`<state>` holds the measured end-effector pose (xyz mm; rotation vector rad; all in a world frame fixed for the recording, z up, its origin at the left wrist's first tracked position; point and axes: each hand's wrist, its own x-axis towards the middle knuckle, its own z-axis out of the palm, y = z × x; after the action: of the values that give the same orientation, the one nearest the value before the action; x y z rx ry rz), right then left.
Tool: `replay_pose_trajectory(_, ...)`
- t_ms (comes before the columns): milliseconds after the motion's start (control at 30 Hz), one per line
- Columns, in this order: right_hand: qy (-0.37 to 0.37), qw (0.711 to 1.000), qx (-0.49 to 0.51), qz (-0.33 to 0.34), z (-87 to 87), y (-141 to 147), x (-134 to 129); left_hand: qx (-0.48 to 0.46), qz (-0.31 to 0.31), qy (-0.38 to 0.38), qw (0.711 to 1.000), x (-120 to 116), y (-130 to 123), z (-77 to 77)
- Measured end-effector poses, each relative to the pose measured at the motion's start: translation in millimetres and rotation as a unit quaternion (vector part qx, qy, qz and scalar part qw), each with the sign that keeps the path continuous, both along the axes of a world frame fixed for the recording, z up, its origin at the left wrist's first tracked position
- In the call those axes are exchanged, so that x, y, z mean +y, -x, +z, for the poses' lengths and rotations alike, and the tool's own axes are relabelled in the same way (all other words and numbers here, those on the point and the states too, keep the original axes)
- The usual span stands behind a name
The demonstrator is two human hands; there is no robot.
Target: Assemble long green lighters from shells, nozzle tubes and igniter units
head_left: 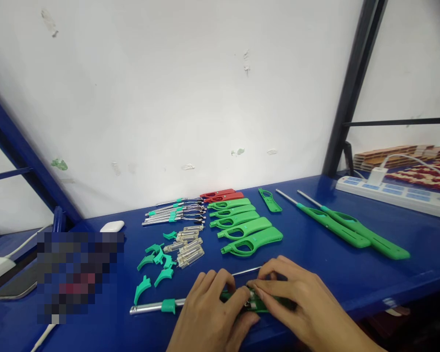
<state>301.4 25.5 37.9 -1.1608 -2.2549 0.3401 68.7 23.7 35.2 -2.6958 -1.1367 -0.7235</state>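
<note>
- Pale wall (205, 98) fills the back of my view, scuffed here and there.
- Blue tabletop (106, 303) runs right up to it, carrying all the parts.
- Down at the near edge, my left hand (207, 313) is curled over the open green lighter (258, 304), thumb and fingers gripping it.
- My right hand (300, 293) is on it too, thumb and fingertips pinched together at its middle; the small part under them is too hidden to name.
- So there's the lighter, between both hands, its silver tube (152, 308) poking out to the left with a teal trigger (168, 306) on it.
- Over on the right, two long lighters (335, 227) lie side by side, slanting.
- Behind them, a white power strip (396, 193) with a plug (377, 176) standing in it.
- Centre now: green shells (254, 235) in a row, red shells (225, 197) at the far end, one loose half (273, 203) just to the right.
- Left of those, wired tubes (161, 216) in a bunch.
- Nearer me, clear tanks (190, 254) in a cluster, more teal triggers (144, 286) scattered beside them.
- And a thin rod (247, 270) reaches up to my right hand; contact, I can't tell.
</note>
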Motion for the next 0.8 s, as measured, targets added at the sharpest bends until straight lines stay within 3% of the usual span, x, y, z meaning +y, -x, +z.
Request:
replay_pose_trajectory(367, -0.012, 0.999, 0.045, -0.009, 4.5, 4.2, -2.7, 0.003, -0.002, -0.003, 1.000, 1.0, 0.7, -1.6)
replay_pose_trajectory(567, -0.061, 0.986, 0.154, -0.034, 1.4, 1.0, -5.9, -0.002, 0.011, 0.005, 1.000, -1.5, -0.6, -0.2)
replay_pose_trajectory(667, -0.130, 0.976, 0.158, -0.074, 14.7, -9.8, 3.9, -0.013, 0.031, 0.014, 0.999, -3.3, -0.4, 1.9)
replay_pose_trajectory(733, -0.173, 0.973, 0.079, -0.134, 32.7, -19.6, 23.5, -0.027, 0.029, 0.023, 0.999, -3.8, 0.6, 3.6)
replay_pose_trajectory(800, -0.136, 0.970, -0.029, -0.200, 53.9, -29.8, 54.1, -0.043, 0.015, 0.024, 0.999, -3.5, 2.3, 5.5)
